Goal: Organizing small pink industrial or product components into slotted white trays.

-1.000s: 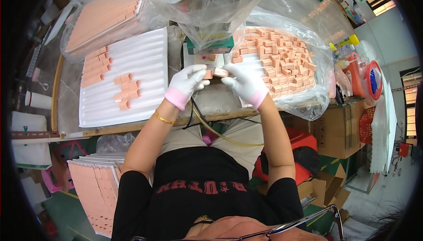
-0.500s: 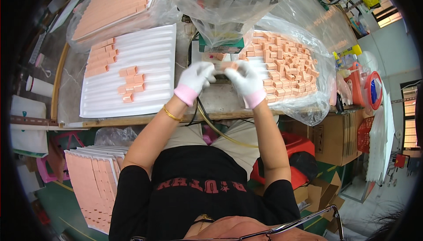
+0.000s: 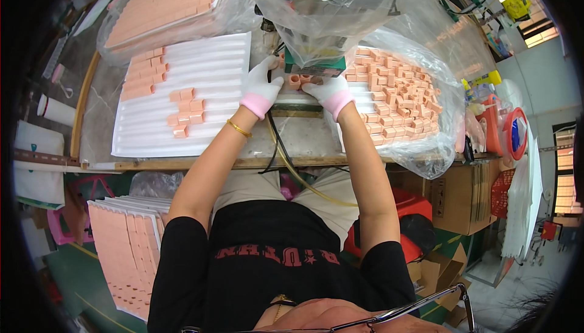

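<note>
Both my hands wear white gloves with pink cuffs and reach to a green-edged machine head at the table's middle. My left hand is left of it, open, thumb apart from the fingers; its fingertips are beside a small peach piece. My right hand is at its right front, thumb stretched left beside the peach hollow pieces under the head. The green block partly hides its other fingers, so its grip is unclear. Clear plastic sheeting drapes over the machine.
On the left, a ridged white tray carries rows of peach pieces. A plastic-lined tray on the right holds a loose heap of peach pieces. Filled stacked trays stand at the back left. Cables hang over the front table edge.
My hands have moved forward and apart, from together in front of the machine to either side beneath its head. The peach piece earlier at my right fingers is no longer distinct there.
</note>
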`<action>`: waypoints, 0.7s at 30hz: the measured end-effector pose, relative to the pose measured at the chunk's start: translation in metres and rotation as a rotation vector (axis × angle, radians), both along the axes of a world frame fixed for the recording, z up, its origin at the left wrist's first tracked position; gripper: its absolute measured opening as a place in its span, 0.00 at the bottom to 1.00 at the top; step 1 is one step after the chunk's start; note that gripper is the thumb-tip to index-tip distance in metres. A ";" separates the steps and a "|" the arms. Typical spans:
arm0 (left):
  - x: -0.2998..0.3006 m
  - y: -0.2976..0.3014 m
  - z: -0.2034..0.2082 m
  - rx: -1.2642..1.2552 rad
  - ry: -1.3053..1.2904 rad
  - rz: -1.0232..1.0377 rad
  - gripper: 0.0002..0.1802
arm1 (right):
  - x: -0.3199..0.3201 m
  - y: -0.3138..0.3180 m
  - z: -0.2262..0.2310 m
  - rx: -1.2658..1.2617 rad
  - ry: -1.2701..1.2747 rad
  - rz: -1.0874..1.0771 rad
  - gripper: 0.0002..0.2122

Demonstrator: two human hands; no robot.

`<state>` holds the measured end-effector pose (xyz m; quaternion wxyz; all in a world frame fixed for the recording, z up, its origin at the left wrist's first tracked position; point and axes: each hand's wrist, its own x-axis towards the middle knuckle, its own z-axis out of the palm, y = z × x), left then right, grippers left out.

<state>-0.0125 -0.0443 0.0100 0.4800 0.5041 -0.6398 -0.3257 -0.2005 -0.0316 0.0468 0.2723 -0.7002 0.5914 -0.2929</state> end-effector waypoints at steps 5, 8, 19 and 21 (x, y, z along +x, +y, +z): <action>0.005 -0.003 -0.019 -0.038 -0.014 0.079 0.29 | -0.018 0.007 0.006 0.177 -0.011 -0.065 0.17; 0.010 0.007 -0.014 -0.054 -0.040 0.069 0.31 | -0.022 0.015 0.007 0.212 -0.091 -0.061 0.20; 0.007 0.010 0.022 -0.051 -0.413 -0.058 0.51 | -0.047 0.015 -0.012 0.143 -0.132 -0.050 0.25; 0.006 0.002 0.013 -0.077 -0.430 -0.025 0.50 | -0.043 0.015 -0.007 0.131 -0.124 -0.048 0.24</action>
